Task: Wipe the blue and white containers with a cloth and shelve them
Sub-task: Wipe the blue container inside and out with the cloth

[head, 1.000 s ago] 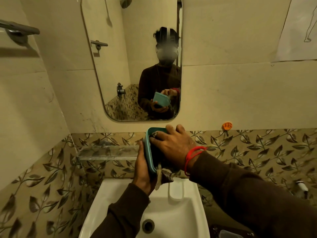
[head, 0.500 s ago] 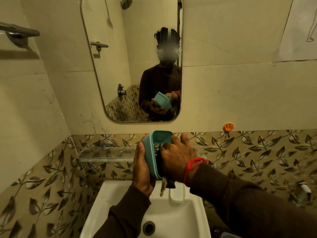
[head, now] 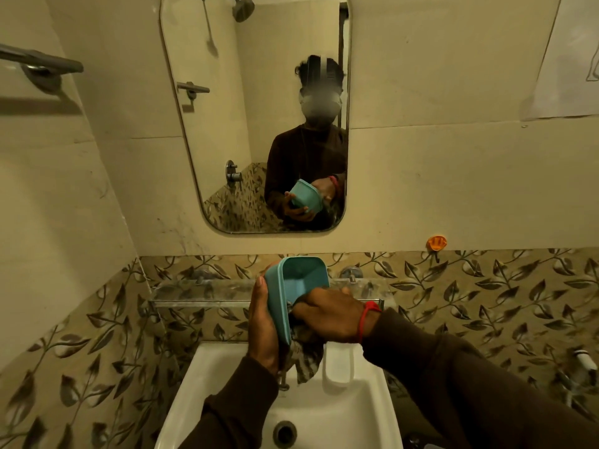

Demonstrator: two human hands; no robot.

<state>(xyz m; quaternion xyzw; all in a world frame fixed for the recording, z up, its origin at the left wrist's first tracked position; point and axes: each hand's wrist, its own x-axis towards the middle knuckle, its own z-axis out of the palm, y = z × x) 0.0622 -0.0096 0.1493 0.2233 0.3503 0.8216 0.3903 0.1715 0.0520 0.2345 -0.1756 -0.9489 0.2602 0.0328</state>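
A blue container [head: 299, 281] is held on its side above the sink, its open mouth turned toward me and to the right. My left hand [head: 263, 325] grips its rim and outer wall from the left. My right hand [head: 327, 317], with a red band at the wrist, presses a dark patterned cloth [head: 306, 356] against the lower inside of the container; the cloth's loose end hangs below. The mirror shows the same container and both hands from the far side. No white container is in view.
A white sink [head: 353, 413] lies right below my hands, with its tap partly hidden behind the cloth. A glass shelf [head: 201, 291] runs along the leaf-patterned wall behind the container. A mirror [head: 259, 108] hangs above, a towel bar [head: 39, 64] at upper left, an orange hook [head: 436, 243] to the right.
My right hand has slid down from the top of the container's mouth to its lower part, so the blue inside now shows. The container has tipped to face me more.
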